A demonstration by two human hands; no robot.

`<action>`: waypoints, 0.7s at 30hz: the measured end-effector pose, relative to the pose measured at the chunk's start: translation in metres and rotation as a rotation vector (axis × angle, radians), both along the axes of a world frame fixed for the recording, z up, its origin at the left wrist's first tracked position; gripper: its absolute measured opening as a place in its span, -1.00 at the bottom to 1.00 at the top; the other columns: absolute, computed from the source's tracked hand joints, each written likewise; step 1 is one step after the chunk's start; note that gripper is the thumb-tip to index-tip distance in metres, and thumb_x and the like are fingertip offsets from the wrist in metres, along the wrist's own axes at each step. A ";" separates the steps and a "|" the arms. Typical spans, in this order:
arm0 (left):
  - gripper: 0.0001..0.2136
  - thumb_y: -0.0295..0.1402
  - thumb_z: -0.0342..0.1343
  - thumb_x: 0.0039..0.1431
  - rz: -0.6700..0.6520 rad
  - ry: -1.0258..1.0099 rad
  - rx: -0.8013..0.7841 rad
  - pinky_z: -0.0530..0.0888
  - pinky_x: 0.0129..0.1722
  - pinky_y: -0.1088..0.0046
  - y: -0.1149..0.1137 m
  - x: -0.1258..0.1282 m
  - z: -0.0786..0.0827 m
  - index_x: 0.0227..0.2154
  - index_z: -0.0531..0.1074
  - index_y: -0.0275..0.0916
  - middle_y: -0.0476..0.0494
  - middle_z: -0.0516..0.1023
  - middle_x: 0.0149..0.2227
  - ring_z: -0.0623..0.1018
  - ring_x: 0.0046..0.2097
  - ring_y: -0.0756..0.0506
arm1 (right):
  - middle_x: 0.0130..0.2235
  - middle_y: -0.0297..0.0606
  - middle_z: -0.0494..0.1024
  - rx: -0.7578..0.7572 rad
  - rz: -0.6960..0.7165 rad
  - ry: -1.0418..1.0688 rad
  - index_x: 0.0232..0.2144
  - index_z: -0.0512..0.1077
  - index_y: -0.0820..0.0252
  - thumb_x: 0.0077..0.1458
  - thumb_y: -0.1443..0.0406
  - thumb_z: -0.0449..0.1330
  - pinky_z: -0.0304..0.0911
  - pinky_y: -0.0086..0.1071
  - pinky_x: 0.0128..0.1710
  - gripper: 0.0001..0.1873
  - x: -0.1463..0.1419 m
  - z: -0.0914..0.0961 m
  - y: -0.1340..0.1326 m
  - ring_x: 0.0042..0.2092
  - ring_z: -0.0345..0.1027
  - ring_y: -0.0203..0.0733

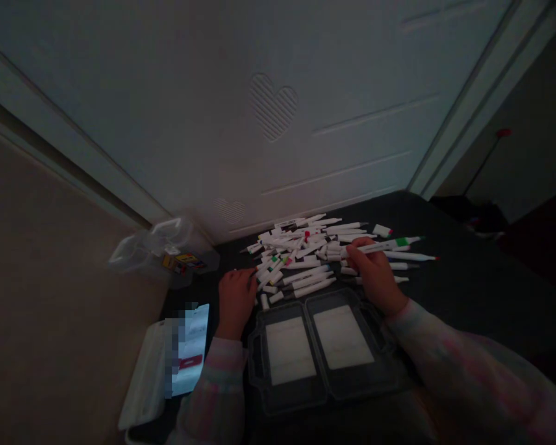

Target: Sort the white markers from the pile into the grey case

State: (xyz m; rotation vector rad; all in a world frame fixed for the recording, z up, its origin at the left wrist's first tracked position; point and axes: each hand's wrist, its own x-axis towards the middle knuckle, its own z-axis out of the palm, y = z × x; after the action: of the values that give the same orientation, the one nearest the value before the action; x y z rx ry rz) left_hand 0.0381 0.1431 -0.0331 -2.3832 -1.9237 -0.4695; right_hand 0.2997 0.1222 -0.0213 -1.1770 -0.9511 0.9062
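Note:
My right hand [374, 277] pinches a white marker [384, 246] with a green band, held nearly level with its tip to the right, over the right side of the marker pile. At the pile's left edge, my left hand [238, 300] has its fingers curled together near a small dark tip; what they grip is too dim to make out. The pile of white markers and loose caps [301, 247] spreads along the back of the dark table. In front of it, between my forearms, lies an opened clear plastic case [324, 346] with white panels inside.
The dark table [467, 278] ends at a white panelled door [352, 80]. Clear plastic containers [167, 247] stand at the back left. A lit phone [192, 352] lies beside a white case [143, 377] left of my forearm. A loose cap [382, 231] sits back right.

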 end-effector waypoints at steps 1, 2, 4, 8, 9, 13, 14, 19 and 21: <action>-0.73 -0.34 -0.09 0.12 -0.006 0.003 -0.008 0.29 -0.07 0.20 0.000 0.002 0.000 -0.19 0.43 -0.24 -0.18 0.53 -0.18 0.41 -0.10 -0.19 | -0.66 -0.51 0.16 0.004 0.003 0.005 -0.51 0.20 0.15 -0.06 0.21 0.12 -0.05 -0.46 -0.61 -0.82 0.000 0.000 0.000 -0.61 0.01 -0.39; -0.73 -0.33 -0.08 0.12 -0.016 0.007 -0.018 0.29 -0.06 0.20 0.001 0.004 0.001 -0.18 0.43 -0.24 -0.18 0.52 -0.17 0.41 -0.09 -0.19 | -0.67 -0.51 0.16 0.009 0.005 0.009 -0.51 0.20 0.15 -0.06 0.21 0.12 -0.05 -0.46 -0.61 -0.82 0.001 0.000 0.000 -0.61 0.01 -0.39; -0.72 -0.30 -0.08 0.12 -0.041 0.018 -0.044 0.28 -0.05 0.22 0.001 0.007 0.002 -0.16 0.42 -0.23 -0.17 0.51 -0.14 0.42 -0.08 -0.17 | -0.67 -0.51 0.15 0.017 0.011 0.018 -0.51 0.19 0.15 -0.06 0.21 0.13 -0.05 -0.46 -0.61 -0.82 0.001 0.000 0.001 -0.61 0.01 -0.39; -0.70 -0.29 -0.08 0.13 -0.060 0.043 -0.088 0.30 -0.06 0.24 0.001 0.010 0.005 -0.13 0.40 -0.23 -0.18 0.49 -0.11 0.43 -0.07 -0.16 | -0.66 -0.52 0.15 0.022 0.009 0.059 -0.50 0.19 0.15 -0.06 0.21 0.13 -0.05 -0.45 -0.59 -0.82 0.002 -0.001 0.001 -0.60 0.02 -0.39; -0.70 -0.29 -0.08 0.12 -0.059 0.049 -0.097 0.30 -0.06 0.24 0.001 0.009 0.006 -0.13 0.40 -0.23 -0.18 0.49 -0.11 0.43 -0.07 -0.17 | -0.66 -0.52 0.15 0.023 0.008 0.066 -0.50 0.19 0.15 -0.06 0.21 0.13 -0.05 -0.45 -0.59 -0.82 0.002 0.000 0.001 -0.60 0.02 -0.39; -0.71 -0.30 -0.07 0.12 -0.069 0.073 -0.128 0.31 -0.07 0.23 0.000 0.006 0.011 -0.13 0.39 -0.24 -0.19 0.48 -0.11 0.43 -0.08 -0.18 | -0.66 -0.53 0.15 0.023 0.005 0.078 -0.50 0.19 0.15 -0.06 0.21 0.13 -0.07 -0.45 -0.59 -0.82 0.002 0.002 0.001 -0.60 0.01 -0.38; -0.71 -0.30 -0.06 0.11 -0.073 0.077 -0.134 0.31 -0.06 0.23 0.000 0.005 0.012 -0.13 0.39 -0.25 -0.20 0.48 -0.11 0.42 -0.07 -0.18 | -0.66 -0.53 0.15 0.023 0.008 0.077 -0.51 0.18 0.15 -0.06 0.22 0.12 -0.07 -0.44 -0.58 -0.82 0.002 0.002 0.001 -0.60 0.01 -0.39; -0.74 -0.30 -0.03 0.09 -0.083 0.089 -0.166 0.30 -0.06 0.29 0.001 0.010 0.014 -0.18 0.38 -0.26 -0.19 0.45 -0.10 0.40 -0.06 -0.16 | -0.66 -0.53 0.15 0.023 0.015 0.070 -0.50 0.19 0.15 -0.05 0.21 0.12 -0.06 -0.44 -0.56 -0.83 0.001 0.001 0.001 -0.58 0.01 -0.39; -0.76 -0.30 -0.03 0.08 -0.083 0.092 -0.183 0.30 -0.07 0.32 0.004 0.015 0.015 -0.20 0.38 -0.26 -0.19 0.45 -0.12 0.40 -0.07 -0.14 | -0.65 -0.52 0.15 0.019 0.011 0.063 -0.50 0.19 0.15 -0.06 0.21 0.13 -0.06 -0.44 -0.56 -0.82 0.001 -0.001 0.002 -0.58 0.01 -0.39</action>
State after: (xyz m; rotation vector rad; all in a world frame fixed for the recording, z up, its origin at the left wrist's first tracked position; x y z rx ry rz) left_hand 0.0529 0.1468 -0.0179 -2.5532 -1.9108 -0.1896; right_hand 0.3011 0.1240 -0.0221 -1.1219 -0.9141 0.9360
